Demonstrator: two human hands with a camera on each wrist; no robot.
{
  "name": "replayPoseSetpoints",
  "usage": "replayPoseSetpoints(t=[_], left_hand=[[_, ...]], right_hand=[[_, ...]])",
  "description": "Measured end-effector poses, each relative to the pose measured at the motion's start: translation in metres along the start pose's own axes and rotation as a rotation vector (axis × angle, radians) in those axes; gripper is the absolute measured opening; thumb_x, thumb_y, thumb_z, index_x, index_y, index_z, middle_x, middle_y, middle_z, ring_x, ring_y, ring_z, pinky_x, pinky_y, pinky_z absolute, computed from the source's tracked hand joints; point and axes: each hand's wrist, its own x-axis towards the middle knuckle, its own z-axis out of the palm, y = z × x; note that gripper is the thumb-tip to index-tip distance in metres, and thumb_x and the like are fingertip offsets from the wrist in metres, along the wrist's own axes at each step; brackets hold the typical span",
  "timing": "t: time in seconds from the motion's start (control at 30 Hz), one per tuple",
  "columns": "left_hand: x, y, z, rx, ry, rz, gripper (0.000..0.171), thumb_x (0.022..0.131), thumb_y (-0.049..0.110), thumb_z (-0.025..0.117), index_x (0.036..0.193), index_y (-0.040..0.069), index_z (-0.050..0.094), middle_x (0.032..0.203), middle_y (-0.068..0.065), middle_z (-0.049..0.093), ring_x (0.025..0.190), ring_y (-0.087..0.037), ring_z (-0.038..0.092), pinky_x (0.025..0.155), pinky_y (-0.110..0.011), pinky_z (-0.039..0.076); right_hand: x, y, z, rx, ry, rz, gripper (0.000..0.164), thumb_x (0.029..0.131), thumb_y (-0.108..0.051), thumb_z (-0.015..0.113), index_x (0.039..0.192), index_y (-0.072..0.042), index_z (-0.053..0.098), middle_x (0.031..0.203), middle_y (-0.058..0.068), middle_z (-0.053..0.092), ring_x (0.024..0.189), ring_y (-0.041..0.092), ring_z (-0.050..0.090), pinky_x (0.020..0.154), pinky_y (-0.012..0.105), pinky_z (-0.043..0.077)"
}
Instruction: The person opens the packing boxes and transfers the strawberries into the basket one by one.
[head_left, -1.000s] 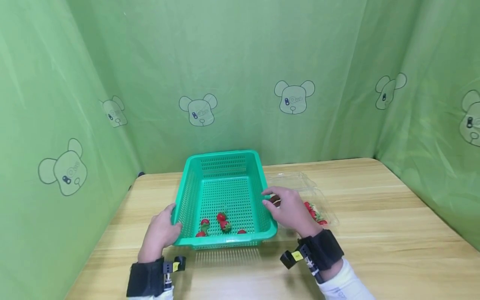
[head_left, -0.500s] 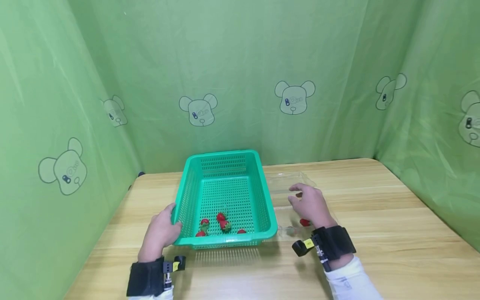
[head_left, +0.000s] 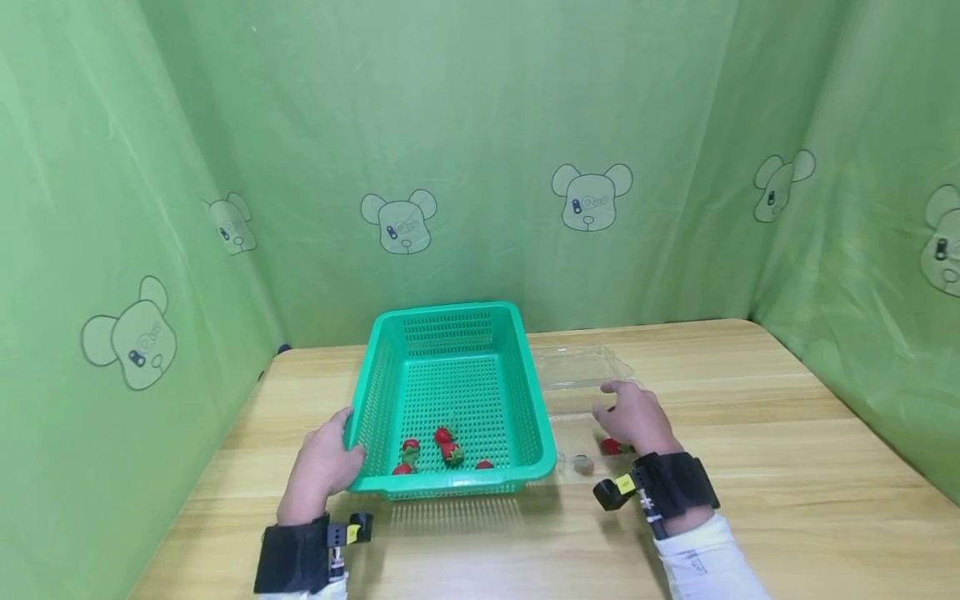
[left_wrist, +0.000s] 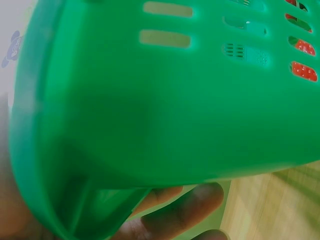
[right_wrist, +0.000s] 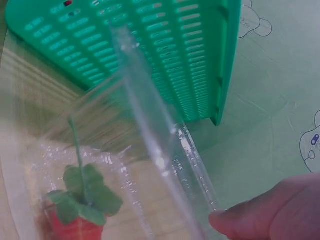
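Observation:
My left hand (head_left: 326, 458) grips the near left corner of a green plastic basket (head_left: 534, 387). In the left wrist view its fingers (left_wrist: 187, 210) show beyond the basket's wall. Several strawberries (head_left: 450, 451) with green leaves lie at the basket's near end. To the right, my right hand (head_left: 641, 421) reaches down over a clear plastic clamshell box (head_left: 577, 358), a gap showing between forefinger and thumb. In the right wrist view the thumb (right_wrist: 270, 207) lies at the box's edge, the other fingers out of sight. A strawberry (head_left: 612, 447) sits under this hand.
The clamshell box stands close against the basket's right side, its transparent walls faint on the wooden table (head_left: 772, 467). A green curtain (head_left: 480, 125) with bear heads hangs behind and along both sides.
My right hand has moved away from the basket's right rim, rightward, then lower over the clear box. My left hand keeps its hold on the basket, which has stayed in place.

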Motion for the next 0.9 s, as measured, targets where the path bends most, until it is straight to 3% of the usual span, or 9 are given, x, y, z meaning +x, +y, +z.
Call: replayPoseSetpoints(t=[0.23, 0.4, 0.67, 0.9], left_hand=[[0.000, 0.000, -0.001, 0.008, 0.005, 0.002, 0.061, 0.090, 0.009, 0.053, 0.144, -0.005, 0.028, 0.134, -0.035, 0.046, 0.098, -0.037, 0.054, 0.078, -0.048, 0.048], [0.002, -0.001, 0.000, -0.001, 0.008, -0.001, 0.061, 0.090, 0.009, 0.053, 0.144, -0.005, 0.028, 0.132, -0.034, 0.048, 0.094, -0.035, 0.054, 0.073, -0.044, 0.049], [0.002, -0.001, 0.000, 0.000, 0.004, -0.006, 0.061, 0.090, 0.009, 0.053, 0.144, -0.004, 0.028, 0.133, -0.034, 0.047, 0.092, -0.035, 0.054, 0.070, -0.041, 0.048], [0.001, -0.001, 0.001, -0.006, 0.001, -0.019, 0.061, 0.091, 0.009, 0.054, 0.145, -0.003, 0.028, 0.132, -0.034, 0.048, 0.090, -0.034, 0.055, 0.067, -0.039, 0.048]], right_hand=[[0.002, 0.002, 0.006, -0.060, -0.037, 0.015, 0.048, 0.089, -0.018, 0.062, 0.127, 0.008, 0.050, 0.109, 0.032, 0.063, 0.089, 0.036, 0.060, 0.074, 0.051, 0.049], [0.004, 0.003, 0.008, -0.074, -0.056, 0.010, 0.043, 0.086, -0.016, 0.063, 0.122, 0.008, 0.056, 0.112, 0.033, 0.061, 0.083, 0.033, 0.058, 0.070, 0.046, 0.048], [0.003, 0.003, 0.013, -0.062, -0.098, 0.018, 0.042, 0.078, -0.009, 0.064, 0.118, 0.006, 0.059, 0.082, 0.015, 0.067, 0.064, 0.023, 0.056, 0.054, 0.034, 0.042], [0.003, 0.005, 0.020, -0.098, -0.045, 0.018, 0.036, 0.074, -0.007, 0.065, 0.110, 0.000, 0.063, 0.082, 0.013, 0.065, 0.066, 0.024, 0.055, 0.051, 0.034, 0.041]])
